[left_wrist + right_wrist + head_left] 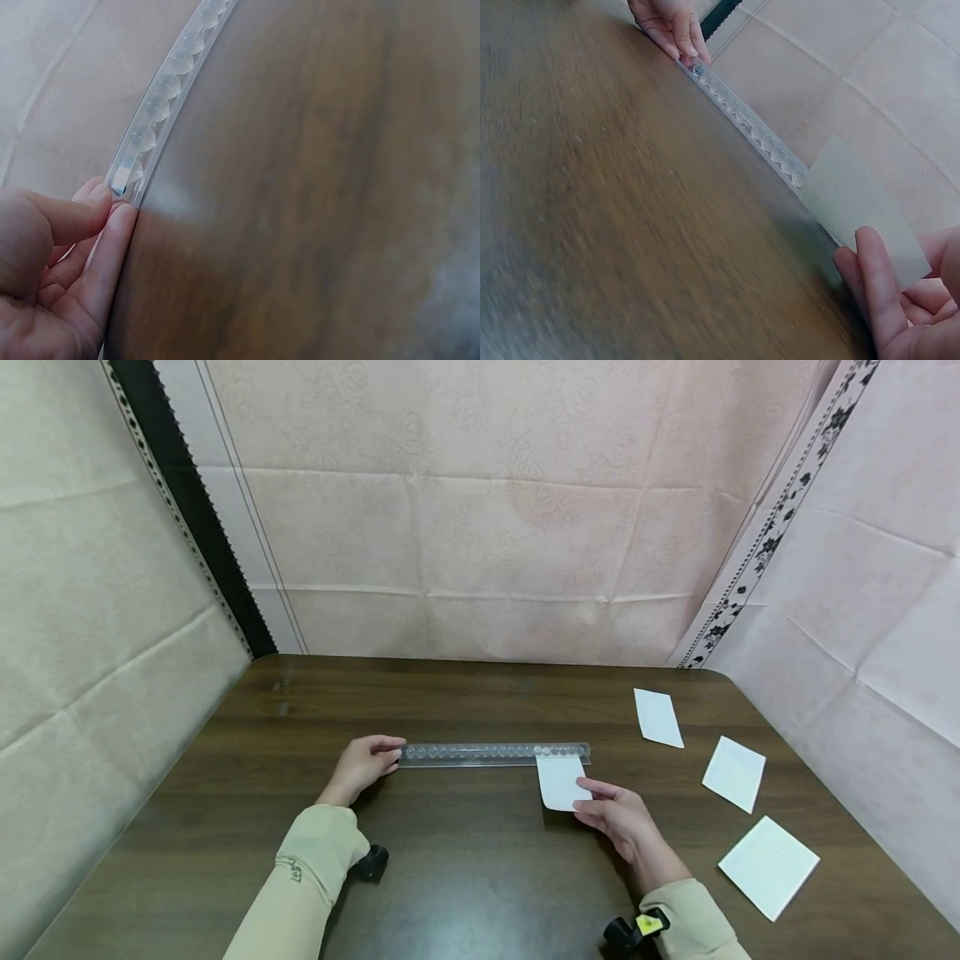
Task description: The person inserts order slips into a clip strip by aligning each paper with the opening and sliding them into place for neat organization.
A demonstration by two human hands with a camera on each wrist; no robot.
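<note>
A long, narrow clear plastic case [472, 755] lies across the table, holding a row of clear round pieces [170, 86]. My left hand [365, 766] pinches its left end between thumb and fingers, as the left wrist view also shows. Near the case's right end, my right hand [617, 820] pinches a small white paper slip [558, 781] by its right edge. The slip's upper edge meets the case and overlaps it in the head view. In the right wrist view the slip [859, 206] stands tilted beside the case [742, 116]; whether it goes inside is hidden.
On the right of the brown wooden table [480, 877] lie a white slip [658, 718], a second white slip [735, 774] and a lined white paper sheet or pad [768, 867]. Pale patterned cloth [480, 527] hangs behind the table and along both sides.
</note>
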